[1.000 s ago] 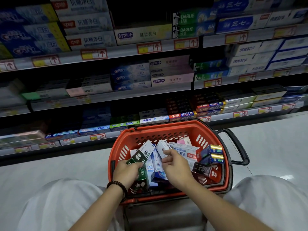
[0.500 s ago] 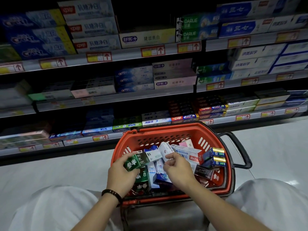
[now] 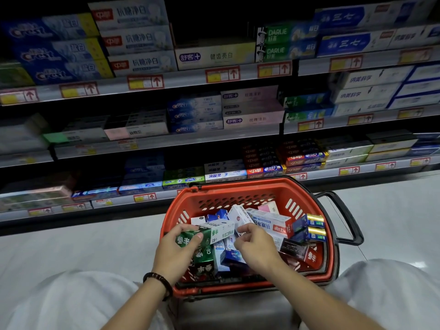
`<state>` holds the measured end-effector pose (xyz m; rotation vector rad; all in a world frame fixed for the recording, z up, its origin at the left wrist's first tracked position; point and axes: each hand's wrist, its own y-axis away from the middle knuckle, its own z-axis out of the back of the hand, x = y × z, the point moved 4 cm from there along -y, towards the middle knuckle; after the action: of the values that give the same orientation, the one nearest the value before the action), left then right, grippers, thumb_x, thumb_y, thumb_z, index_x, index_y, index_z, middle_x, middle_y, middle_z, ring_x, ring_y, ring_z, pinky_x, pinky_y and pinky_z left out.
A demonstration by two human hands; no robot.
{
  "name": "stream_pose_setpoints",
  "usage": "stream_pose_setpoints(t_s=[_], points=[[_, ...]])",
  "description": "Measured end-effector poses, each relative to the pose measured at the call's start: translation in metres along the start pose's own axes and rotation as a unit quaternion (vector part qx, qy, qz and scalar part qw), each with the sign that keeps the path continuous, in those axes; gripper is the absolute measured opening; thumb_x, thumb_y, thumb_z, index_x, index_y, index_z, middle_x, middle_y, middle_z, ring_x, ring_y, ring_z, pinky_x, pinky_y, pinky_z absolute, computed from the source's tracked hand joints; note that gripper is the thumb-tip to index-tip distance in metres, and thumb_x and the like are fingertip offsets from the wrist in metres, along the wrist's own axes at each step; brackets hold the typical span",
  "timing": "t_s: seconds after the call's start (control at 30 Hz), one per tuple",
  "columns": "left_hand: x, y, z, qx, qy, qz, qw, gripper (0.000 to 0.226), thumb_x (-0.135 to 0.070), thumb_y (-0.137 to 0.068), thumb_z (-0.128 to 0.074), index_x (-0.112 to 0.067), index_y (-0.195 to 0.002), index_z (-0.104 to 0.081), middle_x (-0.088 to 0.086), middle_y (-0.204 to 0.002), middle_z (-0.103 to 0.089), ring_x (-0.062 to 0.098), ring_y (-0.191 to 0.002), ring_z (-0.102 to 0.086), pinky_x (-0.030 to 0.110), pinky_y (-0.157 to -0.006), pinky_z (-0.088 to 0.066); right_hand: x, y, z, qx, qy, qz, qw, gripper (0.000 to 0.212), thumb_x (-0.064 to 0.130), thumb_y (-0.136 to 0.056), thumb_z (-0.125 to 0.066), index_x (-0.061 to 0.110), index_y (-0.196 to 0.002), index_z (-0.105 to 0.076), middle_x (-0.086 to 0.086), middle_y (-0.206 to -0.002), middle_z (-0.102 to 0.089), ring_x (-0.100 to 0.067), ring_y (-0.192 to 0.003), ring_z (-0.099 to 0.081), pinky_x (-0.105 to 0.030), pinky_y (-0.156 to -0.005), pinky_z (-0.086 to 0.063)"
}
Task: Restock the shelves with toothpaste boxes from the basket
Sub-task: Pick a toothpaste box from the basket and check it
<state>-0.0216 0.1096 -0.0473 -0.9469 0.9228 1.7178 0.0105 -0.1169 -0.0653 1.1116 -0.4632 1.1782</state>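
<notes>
On the top shelf (image 3: 185,80) I read "Crest" on the blue boxes (image 3: 45,55), "DARLIE" on the green boxes (image 3: 278,41) and "三七" on the blue-white boxes (image 3: 342,42). The green-and-white box (image 3: 215,231) that my left hand (image 3: 177,250) holds says "参半" and "CB-1". A lower box (image 3: 223,175) says "冷酸灵".

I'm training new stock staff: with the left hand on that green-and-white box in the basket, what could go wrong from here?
The left hand grips the green-and-white box by one end, so it may twist or slip when lifted. The box lies on a loose pile in the red basket; pulling it could tumble the white box beside the right hand. The shelves hold many similar boxes, so it might land in the wrong row.
</notes>
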Motion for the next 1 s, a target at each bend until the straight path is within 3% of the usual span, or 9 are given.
stream_pose_setpoints(t_s=[0.17,0.27,0.33,0.4,0.53,0.67,0.83,0.9,1.0], points=[[-0.008,0.001,-0.002,-0.019,0.008,-0.019,1.000,0.008,-0.026,-0.094,-0.076,-0.033,-0.094,-0.073,-0.021,-0.111,-0.071,0.003,-0.113,-0.061,0.012,-0.082,-0.042,-0.002,0.002,0.004,0.001,0.006,-0.008,1.000,0.031,0.014,-0.094,-0.063,0.026,-0.122,-0.063,0.005,-0.091,-0.075,-0.014,-0.080,-0.071,-0.027,-0.067,-0.054],[-0.007,-0.002,0.003,-0.027,0.044,-0.024,0.998,0.012,-0.027,-0.092,-0.078,-0.037,-0.096,-0.074,-0.024,-0.108,-0.073,0.010,-0.119,-0.063,0.034,-0.100,-0.052,-0.003,0.003,0.006,0.001,-0.012,-0.015,1.000,0.029,0.010,-0.095,-0.063,0.023,-0.121,-0.063,0.000,-0.093,-0.076,-0.014,-0.078,-0.070,-0.019,-0.058,-0.050],[-0.009,-0.002,0.006,-0.020,0.056,-0.025,0.998,0.012,-0.030,-0.093,-0.077,-0.037,-0.102,-0.073,-0.026,-0.110,-0.072,0.014,-0.122,-0.064,0.048,-0.105,-0.053,-0.003,0.002,0.008,-0.005,-0.034,-0.022,0.999,0.029,0.011,-0.093,-0.065,0.022,-0.121,-0.063,-0.003,-0.094,-0.076,-0.020,-0.083,-0.073,-0.031,-0.069,-0.057],[-0.010,-0.002,0.008,-0.015,0.056,-0.033,0.998,0.013,-0.031,-0.093,-0.076,-0.035,-0.105,-0.073,-0.026,-0.112,-0.072,0.016,-0.123,-0.064,0.050,-0.104,-0.053,0.000,-0.001,0.012,-0.010,-0.079,-0.033,0.996,0.029,0.012,-0.094,-0.067,0.019,-0.122,-0.063,-0.007,-0.094,-0.075,-0.026,-0.082,-0.073,-0.047,-0.075,-0.060],[-0.014,0.001,0.011,-0.006,0.094,-0.027,0.995,0.009,-0.022,-0.096,-0.073,-0.031,-0.098,-0.073,-0.013,-0.108,-0.075,0.018,-0.111,-0.070,0.052,-0.096,-0.058,0.015,-0.007,0.032,-0.035,-0.175,-0.053,0.983,0.035,0.016,-0.100,-0.067,0.015,-0.132,-0.055,-0.010,-0.099,-0.071,-0.028,-0.083,-0.067,-0.043,-0.070,-0.055],[-0.020,0.004,0.020,0.011,0.162,-0.026,0.986,0.014,-0.032,-0.089,-0.077,-0.023,-0.099,-0.073,0.003,-0.109,-0.076,0.029,-0.104,-0.073,0.061,-0.095,-0.057,0.030,-0.012,0.048,-0.067,-0.062,-0.022,0.996,0.046,0.039,-0.095,-0.074,0.024,-0.133,-0.053,-0.003,-0.108,-0.068,-0.024,-0.096,-0.071,-0.055,-0.092,-0.060],[-0.029,0.004,0.033,0.038,0.205,-0.028,0.978,0.021,-0.032,-0.083,-0.073,-0.018,-0.099,-0.070,0.012,-0.110,-0.075,0.035,-0.103,-0.073,0.065,-0.093,-0.056,0.049,-0.016,0.045,-0.021,-0.132,-0.041,0.990,0.058,0.052,-0.100,-0.066,0.020,-0.145,-0.050,-0.003,-0.123,-0.062,-0.028,-0.106,-0.069,-0.044,-0.083,-0.063],[-0.032,0.002,0.040,0.049,0.242,-0.027,0.969,0.024,-0.029,-0.081,-0.076,-0.014,-0.099,-0.069,0.019,-0.112,-0.073,0.038,-0.103,-0.073,0.064,-0.092,-0.056,0.057,-0.017,0.042,0.001,-0.160,-0.038,0.986,0.053,0.052,-0.102,-0.063,0.018,-0.141,-0.055,0.000,-0.120,-0.062,-0.029,-0.104,-0.071,-0.045,-0.085,-0.064],[-0.041,-0.002,0.056,0.070,0.290,-0.022,0.954,0.025,-0.017,-0.083,-0.080,-0.005,-0.099,-0.066,0.023,-0.108,-0.071,0.033,-0.092,-0.073,0.044,-0.075,-0.059,0.066,-0.021,0.038,0.012,-0.195,-0.006,0.981,0.048,0.046,-0.102,-0.067,0.014,-0.136,-0.059,-0.005,-0.126,-0.066,-0.032,-0.099,-0.077,-0.049,-0.090,-0.065]])
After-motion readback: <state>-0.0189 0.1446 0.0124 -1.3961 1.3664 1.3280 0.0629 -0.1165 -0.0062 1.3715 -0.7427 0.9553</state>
